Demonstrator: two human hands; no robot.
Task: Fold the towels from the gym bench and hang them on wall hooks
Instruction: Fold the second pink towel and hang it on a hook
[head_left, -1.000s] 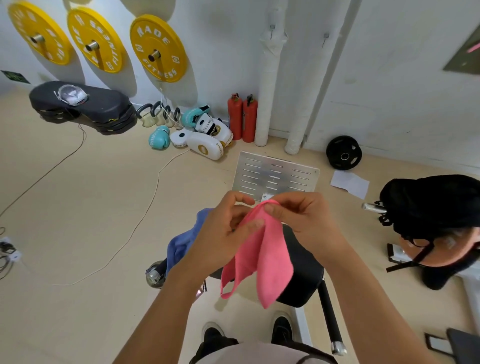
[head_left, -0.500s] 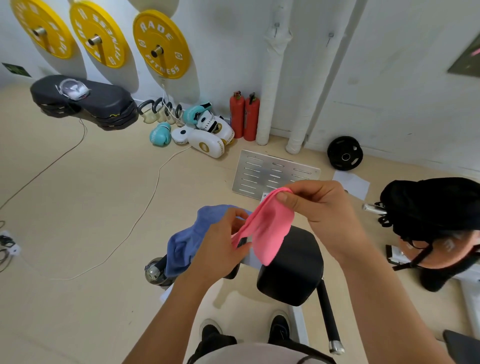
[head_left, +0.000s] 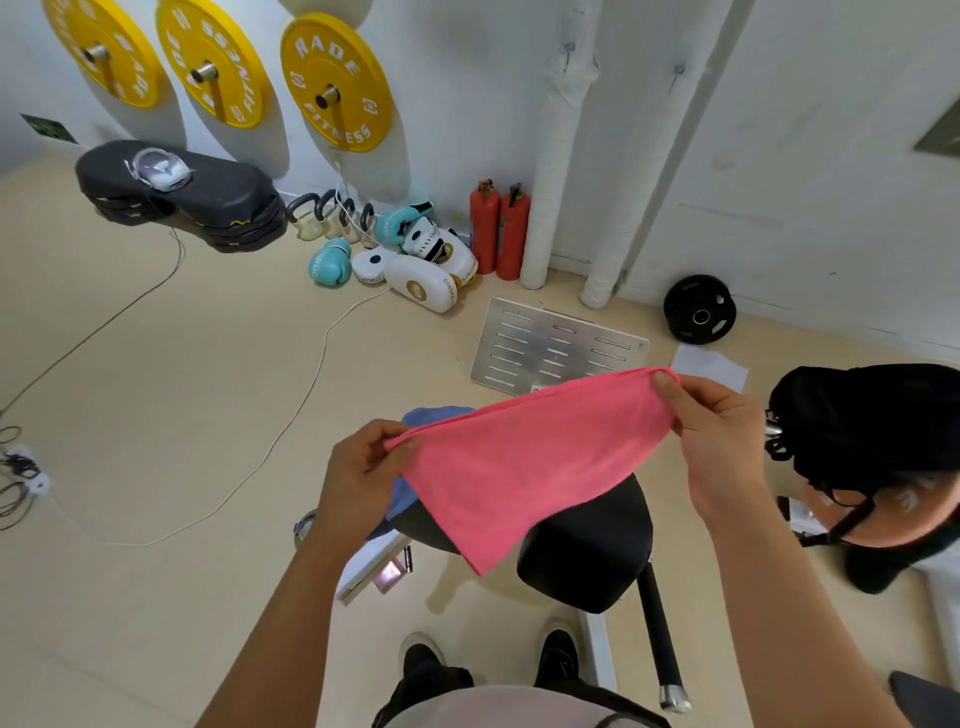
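Note:
A pink towel (head_left: 524, 462) is stretched in the air between my hands, above the black gym bench (head_left: 587, 551). My left hand (head_left: 363, 467) pinches its left corner. My right hand (head_left: 711, 431) pinches the right corner, held higher. The lower edge hangs down in a point over the bench seat. A blue towel (head_left: 431, 415) lies on the bench behind the pink one, mostly hidden by it. Two small hooks (head_left: 569, 49) stick out of the white wall at the top.
Another person (head_left: 872, 457) in a black cap sits at the right. On the floor lie a metal plate (head_left: 556, 348), a black weight disc (head_left: 698, 309), fire extinguishers (head_left: 498, 231), boxing gloves and pads (head_left: 415, 260), and cables at the left. My shoes (head_left: 488, 660) stand below.
My hands have drawn apart, the right one up and to the right, and the bunched pink towel is now spread wide between them.

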